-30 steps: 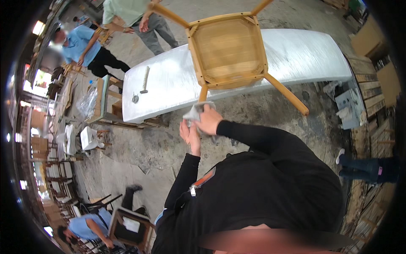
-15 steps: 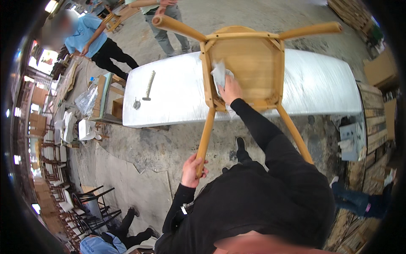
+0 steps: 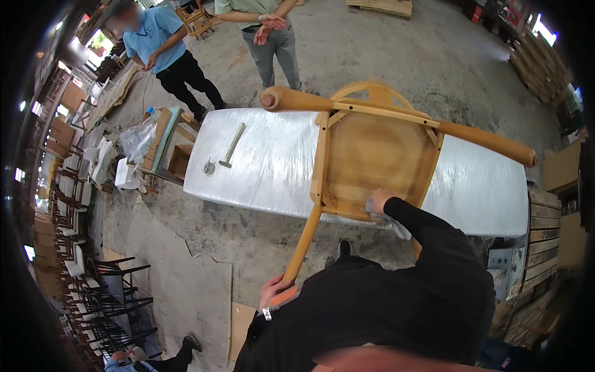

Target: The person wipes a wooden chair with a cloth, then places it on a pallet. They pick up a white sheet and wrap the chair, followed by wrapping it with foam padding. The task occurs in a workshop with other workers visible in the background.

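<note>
A light wooden chair lies with its seat's underside toward me and its legs pointing outward, on a long padded surface wrapped in clear plastic. My left hand is closed around the lower part of its near left leg. My right hand holds a whitish cloth against the near rail of the seat frame, close to the right corner. Part of the cloth hangs over that rail. The near right leg is mostly hidden behind my right arm.
A hammer-shaped tool and a small round metal piece lie on the wrapping at left. Two people stand beyond it, one in a blue shirt. Many chairs line the left side. Wooden pallets stand at right.
My right hand has moved the cloth from the left inside of the seat frame to its near rail. The chair has turned slightly. My view has shifted.
</note>
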A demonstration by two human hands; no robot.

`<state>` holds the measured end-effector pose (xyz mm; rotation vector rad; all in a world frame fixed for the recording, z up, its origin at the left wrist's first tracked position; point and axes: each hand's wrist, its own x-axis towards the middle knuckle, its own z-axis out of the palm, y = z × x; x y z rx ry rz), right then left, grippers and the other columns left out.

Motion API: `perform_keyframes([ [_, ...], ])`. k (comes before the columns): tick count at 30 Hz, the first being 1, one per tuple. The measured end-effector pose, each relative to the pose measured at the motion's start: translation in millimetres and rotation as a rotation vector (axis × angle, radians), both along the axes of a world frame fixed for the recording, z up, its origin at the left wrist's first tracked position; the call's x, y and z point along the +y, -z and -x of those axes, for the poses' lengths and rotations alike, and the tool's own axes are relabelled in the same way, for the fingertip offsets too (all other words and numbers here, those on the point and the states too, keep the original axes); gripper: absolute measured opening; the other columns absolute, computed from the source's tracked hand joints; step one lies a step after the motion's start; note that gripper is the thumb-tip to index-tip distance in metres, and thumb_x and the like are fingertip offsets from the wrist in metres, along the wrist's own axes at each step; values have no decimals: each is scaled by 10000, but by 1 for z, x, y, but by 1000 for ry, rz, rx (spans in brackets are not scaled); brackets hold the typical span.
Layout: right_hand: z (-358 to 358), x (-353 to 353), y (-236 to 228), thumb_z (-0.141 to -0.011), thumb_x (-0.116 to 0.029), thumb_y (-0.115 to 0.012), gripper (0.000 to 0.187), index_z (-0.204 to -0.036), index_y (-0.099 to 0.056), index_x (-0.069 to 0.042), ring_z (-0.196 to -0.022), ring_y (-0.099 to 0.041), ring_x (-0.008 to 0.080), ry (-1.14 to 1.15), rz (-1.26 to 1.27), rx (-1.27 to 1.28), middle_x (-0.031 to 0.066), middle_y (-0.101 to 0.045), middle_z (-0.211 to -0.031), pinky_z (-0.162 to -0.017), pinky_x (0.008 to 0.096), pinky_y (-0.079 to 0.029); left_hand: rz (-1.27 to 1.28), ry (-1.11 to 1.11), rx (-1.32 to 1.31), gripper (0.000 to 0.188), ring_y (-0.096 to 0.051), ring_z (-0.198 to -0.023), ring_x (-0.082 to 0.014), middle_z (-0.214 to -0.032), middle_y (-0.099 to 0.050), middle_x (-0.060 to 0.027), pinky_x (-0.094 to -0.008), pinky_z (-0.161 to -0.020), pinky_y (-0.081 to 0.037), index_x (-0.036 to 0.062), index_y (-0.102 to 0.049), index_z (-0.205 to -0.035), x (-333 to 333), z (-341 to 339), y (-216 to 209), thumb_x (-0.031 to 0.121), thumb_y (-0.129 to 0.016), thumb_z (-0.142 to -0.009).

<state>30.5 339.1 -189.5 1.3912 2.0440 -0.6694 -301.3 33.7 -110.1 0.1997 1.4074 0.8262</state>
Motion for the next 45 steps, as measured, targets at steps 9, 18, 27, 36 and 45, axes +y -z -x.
perform_keyframes([
  [9,75,-68,49,-807,-334,-654,441,-1152,-572,-71,-1098,-529,351,-143,-651,482,147,-550,-1222,-864,475,-493,0,-137,-37,413,-661,-1030,-234,-1129,-672,-152,-332,-943,-500,-71,-569,-1278,-6,2,9,20,-632,-881],
  [18,-37,-48,18,-791,-387,-625,486,-1103,-645,-15,-1045,-618,350,-288,-137,-57,223,-608,-1093,-896,461,-492,-48,-58,28,374,-683,-903,-217,-1040,-688,-158,-322,-818,-532,-89,-591,-1220,-3,1,7,70,-655,-888],
  [27,76,-53,60,-802,-303,-631,290,-864,-617,-20,-893,-628,387,-100,-637,700,222,-619,-965,-740,498,-523,-11,-7,53,420,-679,-955,-232,-1047,-685,-160,-324,-875,-525,-80,-561,-1262,-4,2,8,124,-649,-906],
  [36,-40,16,-48,-756,-401,-644,441,-1010,-698,-44,-944,-649,399,108,-400,207,243,-679,-980,-814,460,-530,-105,29,-42,401,-624,-842,-144,-986,-667,-86,-266,-756,-495,-37,-567,-1260,-4,3,26,131,-637,-902],
  [45,92,22,-3,-906,-191,-507,332,-1221,-609,-173,-1184,-466,312,-199,-798,-141,87,-531,-1292,-929,528,-403,-104,77,31,412,-600,-901,-166,-1023,-631,-95,-308,-819,-495,-56,-525,-1297,-2,1,19,98,-593,-921],
])
